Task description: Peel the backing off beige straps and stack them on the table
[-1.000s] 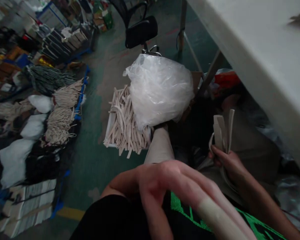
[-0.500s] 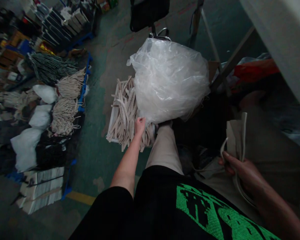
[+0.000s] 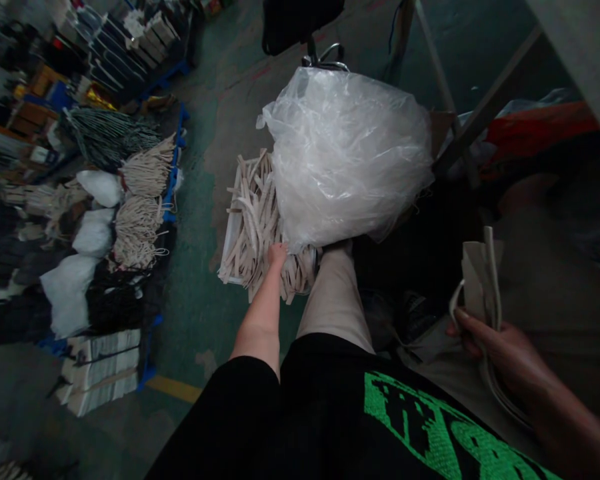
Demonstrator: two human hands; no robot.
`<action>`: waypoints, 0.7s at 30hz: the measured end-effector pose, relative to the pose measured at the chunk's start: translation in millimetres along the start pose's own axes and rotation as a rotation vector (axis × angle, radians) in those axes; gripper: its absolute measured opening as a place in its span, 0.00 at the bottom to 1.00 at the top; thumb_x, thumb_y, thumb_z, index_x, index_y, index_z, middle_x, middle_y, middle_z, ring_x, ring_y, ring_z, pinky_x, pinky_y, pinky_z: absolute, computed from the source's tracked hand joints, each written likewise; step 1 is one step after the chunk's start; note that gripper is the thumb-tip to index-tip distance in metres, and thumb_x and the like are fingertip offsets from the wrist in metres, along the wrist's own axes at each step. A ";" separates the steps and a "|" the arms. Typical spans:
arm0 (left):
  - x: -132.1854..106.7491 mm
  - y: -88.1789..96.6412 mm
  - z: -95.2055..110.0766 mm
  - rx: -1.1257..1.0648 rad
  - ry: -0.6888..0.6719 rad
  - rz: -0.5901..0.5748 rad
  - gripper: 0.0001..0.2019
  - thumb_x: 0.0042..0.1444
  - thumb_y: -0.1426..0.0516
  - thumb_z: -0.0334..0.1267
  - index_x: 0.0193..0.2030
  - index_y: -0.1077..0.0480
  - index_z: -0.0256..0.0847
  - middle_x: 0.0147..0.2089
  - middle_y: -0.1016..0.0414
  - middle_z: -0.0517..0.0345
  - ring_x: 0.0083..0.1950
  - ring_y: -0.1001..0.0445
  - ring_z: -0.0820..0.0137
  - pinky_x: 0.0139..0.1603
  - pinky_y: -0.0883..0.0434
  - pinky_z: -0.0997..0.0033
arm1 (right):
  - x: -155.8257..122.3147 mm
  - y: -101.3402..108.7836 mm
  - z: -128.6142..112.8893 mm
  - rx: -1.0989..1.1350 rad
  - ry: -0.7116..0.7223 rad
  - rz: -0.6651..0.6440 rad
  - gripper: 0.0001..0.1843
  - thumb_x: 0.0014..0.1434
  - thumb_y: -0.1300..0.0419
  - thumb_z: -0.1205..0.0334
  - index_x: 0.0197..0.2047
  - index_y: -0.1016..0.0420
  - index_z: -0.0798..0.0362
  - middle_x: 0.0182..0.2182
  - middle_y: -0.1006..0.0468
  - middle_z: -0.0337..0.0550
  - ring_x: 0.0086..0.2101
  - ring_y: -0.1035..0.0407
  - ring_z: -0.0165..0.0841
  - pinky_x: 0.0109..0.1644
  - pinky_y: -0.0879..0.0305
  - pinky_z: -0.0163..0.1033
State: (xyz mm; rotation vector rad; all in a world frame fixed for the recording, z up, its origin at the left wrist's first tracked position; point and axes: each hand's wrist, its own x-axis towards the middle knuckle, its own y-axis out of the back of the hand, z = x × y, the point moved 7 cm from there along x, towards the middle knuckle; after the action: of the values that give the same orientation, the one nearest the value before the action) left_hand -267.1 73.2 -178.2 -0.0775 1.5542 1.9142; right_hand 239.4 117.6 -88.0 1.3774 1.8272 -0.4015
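Observation:
My left hand reaches down over a white tray heaped with loose beige fabric strips. Its fingers look curled together at the strips, by the lower edge of a big clear plastic bag; what lies between them I cannot make out. Off to the right, my right hand is closed around several folded beige fabric strips. Their ends stand up above the fist, and a long tail hangs down beside the wrist.
A black chair stands behind the bag. A table with metal legs is at upper right. Along the left, blue pallets carry bundled cords, white bags and strapped stacks.
My left hand has moved slightly down and nearer over the strips. My right hand keeps its hold on the fabric strips. The whole view has shifted a little.

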 end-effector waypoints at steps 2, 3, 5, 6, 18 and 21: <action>-9.0 6.8 -9.2 -0.026 -0.008 -0.017 0.15 0.63 0.47 0.42 0.37 0.21 0.37 0.34 0.19 0.49 0.41 0.23 0.65 0.40 0.33 0.72 | 3.4 -0.1 2.0 -0.017 0.033 0.004 0.24 0.49 0.39 0.37 0.19 0.27 0.49 0.13 0.41 0.41 0.16 0.46 0.32 0.19 0.50 0.39; -14.0 10.2 -13.4 -0.043 -0.013 -0.026 0.14 0.62 0.47 0.41 0.36 0.22 0.37 0.33 0.19 0.51 0.41 0.23 0.66 0.40 0.33 0.72 | 5.2 0.0 3.1 -0.027 0.049 0.011 0.24 0.50 0.40 0.38 0.18 0.27 0.49 0.13 0.42 0.41 0.16 0.46 0.32 0.20 0.50 0.39; -24.6 16.3 -20.3 -0.081 -0.021 -0.042 0.12 0.62 0.45 0.40 0.34 0.23 0.38 0.31 0.21 0.53 0.40 0.23 0.67 0.41 0.33 0.72 | 8.0 -0.2 4.2 -0.040 0.086 0.019 0.24 0.52 0.41 0.39 0.18 0.28 0.49 0.12 0.42 0.41 0.16 0.45 0.32 0.20 0.49 0.39; -30.3 18.5 -22.5 -0.104 -0.025 -0.051 0.11 0.61 0.44 0.39 0.33 0.24 0.37 0.30 0.21 0.53 0.39 0.22 0.67 0.41 0.32 0.72 | 9.0 -1.0 4.5 -0.041 0.102 0.010 0.24 0.53 0.41 0.40 0.18 0.28 0.50 0.12 0.42 0.41 0.16 0.45 0.32 0.21 0.49 0.39; -174.1 19.2 46.6 -0.847 -0.341 -0.451 0.21 0.53 0.38 0.45 0.51 0.29 0.38 0.27 0.28 0.62 0.25 0.31 0.75 0.27 0.32 0.77 | -12.6 -28.7 -19.6 0.192 0.150 -0.351 0.21 0.54 0.37 0.45 0.29 0.21 0.57 0.11 0.48 0.34 0.16 0.54 0.25 0.20 0.58 0.34; -220.2 8.5 79.1 -0.774 -0.481 -0.624 0.25 0.52 0.38 0.43 0.56 0.30 0.39 0.23 0.30 0.64 0.20 0.34 0.74 0.23 0.34 0.76 | -29.3 -43.9 -35.6 0.248 0.180 -0.457 0.22 0.51 0.34 0.46 0.34 0.20 0.60 0.11 0.48 0.31 0.16 0.55 0.25 0.19 0.58 0.34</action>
State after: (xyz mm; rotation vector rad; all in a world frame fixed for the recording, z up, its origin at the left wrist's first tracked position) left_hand -72.3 44.0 -51.7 -0.3582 0.3502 1.7238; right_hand 187.7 106.2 -52.5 1.1737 2.3085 -0.7822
